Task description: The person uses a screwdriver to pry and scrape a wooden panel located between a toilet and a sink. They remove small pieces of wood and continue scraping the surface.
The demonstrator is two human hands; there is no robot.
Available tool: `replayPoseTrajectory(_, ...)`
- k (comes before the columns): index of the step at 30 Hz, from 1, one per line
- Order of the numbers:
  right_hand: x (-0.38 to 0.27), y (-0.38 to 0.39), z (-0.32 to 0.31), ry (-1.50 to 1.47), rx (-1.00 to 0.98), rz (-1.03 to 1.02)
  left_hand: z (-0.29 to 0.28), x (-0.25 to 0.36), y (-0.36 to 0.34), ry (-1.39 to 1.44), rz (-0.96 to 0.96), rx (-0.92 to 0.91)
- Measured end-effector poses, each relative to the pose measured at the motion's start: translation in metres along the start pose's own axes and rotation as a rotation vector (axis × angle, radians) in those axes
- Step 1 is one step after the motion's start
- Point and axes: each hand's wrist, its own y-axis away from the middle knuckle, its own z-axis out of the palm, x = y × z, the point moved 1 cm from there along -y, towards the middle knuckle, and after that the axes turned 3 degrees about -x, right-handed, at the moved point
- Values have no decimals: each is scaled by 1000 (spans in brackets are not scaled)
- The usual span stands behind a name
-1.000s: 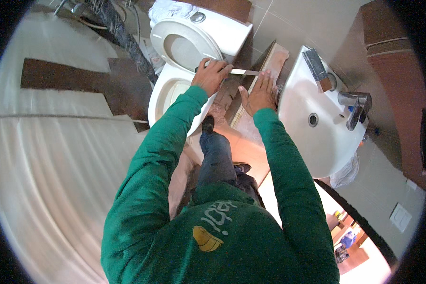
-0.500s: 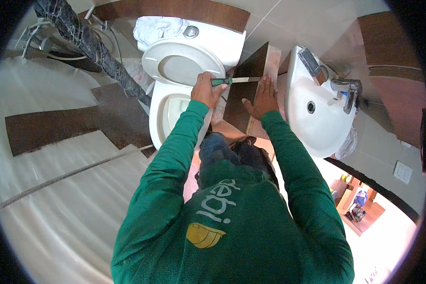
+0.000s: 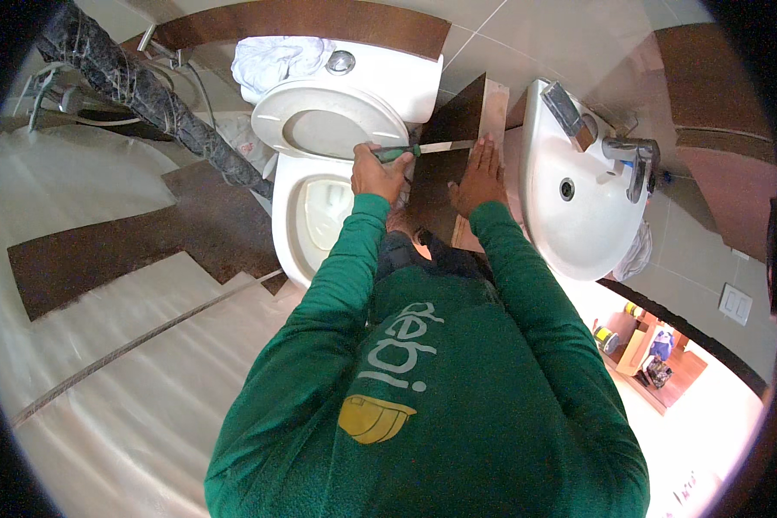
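Observation:
My left hand (image 3: 378,177) is closed around the green handle of a flat-bladed hand tool (image 3: 445,147) that looks like a chisel. Its pale blade points right, across a dark brown board (image 3: 445,181), and the tip ends close to my right fingers. Along the board's right side runs a lighter, raw-looking edge strip (image 3: 494,104). My right hand (image 3: 479,177) lies on that strip and the dark face beside it, fingers stretched out and thumb apart, holding nothing. The board stands between the toilet and the washbasin; its lower part is partly hidden by my hands and sleeves.
On the left is a white toilet (image 3: 287,216) with a crumpled cloth (image 3: 276,65) on its tank. To the right, a brush-like tool (image 3: 564,108) rests on the washbasin (image 3: 570,237) by the tap (image 3: 634,155). A wrapped pole (image 3: 160,95) slants above plastic sheeting (image 3: 129,371).
The view has shifted slightly. My left hand has turned a little on the tool's handle; the blade still reaches across the board. My right hand stays on the strip.

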Motion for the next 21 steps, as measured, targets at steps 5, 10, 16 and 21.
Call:
replayPoseTrajectory(5,-3,-2,5,-11,-26,29,1,7,0,14,-105,-72)
replayPoseTrajectory(10,-1,-10,14,76,12,46,0,17,-1,-12,-232,-142)
replayPoseTrajectory(16,25,-25,-6,-72,-43,136,34,41,12,7,-220,-161)
replayPoseTrajectory(21,25,-24,2,2,66,-4,19,31,9,32,-140,-188)
